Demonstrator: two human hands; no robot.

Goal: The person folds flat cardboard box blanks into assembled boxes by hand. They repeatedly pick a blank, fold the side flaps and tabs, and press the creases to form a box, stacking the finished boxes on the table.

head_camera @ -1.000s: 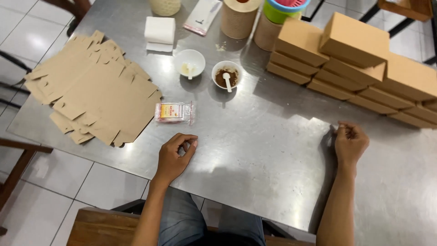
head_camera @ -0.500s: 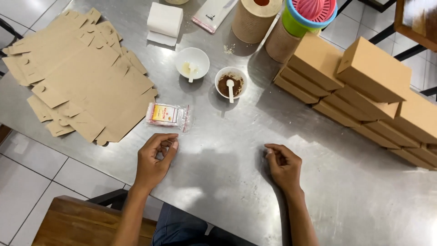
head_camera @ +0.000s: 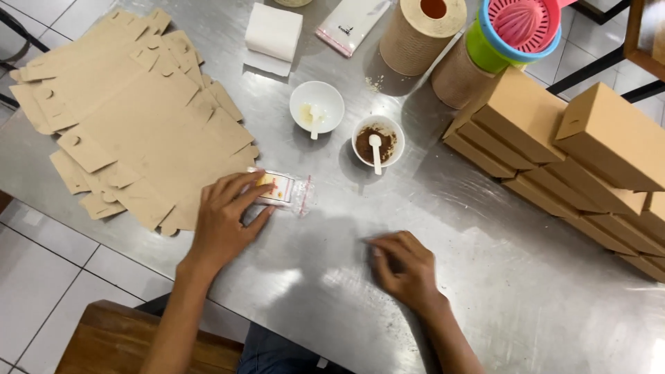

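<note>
Steel table (head_camera: 485, 277) seen from above. Two small white bowls stand side by side near its middle: the left bowl (head_camera: 316, 106) holds a pale yellowish residue and a white spoon; the right bowl (head_camera: 377, 140) holds a brown powder or paste, also with a white spoon resting in it. Beyond them stand two brown paper rolls (head_camera: 422, 31), a stack of green and blue cups topped by a pink juicer cone (head_camera: 523, 28), a folded white cloth (head_camera: 273, 31) and a flat clear packet (head_camera: 353, 21). Folded-up cardboard boxes (head_camera: 575, 145) are stacked along the right; flat, unfolded box blanks (head_camera: 131, 118) lie in a heap on the left.

The left hand (head_camera: 225, 221) lies palm down with fingers spread and lightly curled — its fingertips rest on a small clear plastic sachet (head_camera: 287, 190) with a yellow-and-orange printed insert, which lies flat on the table just beside the edge of the blanks and in front of the bowls. The thumb touches the sachet's near edge; no closed grasp is visible. The right hand (head_camera: 405, 266) rests on the bare table well apart from the sachet, fingers loosely bent inward — whether it holds anything cannot be told.
</note>
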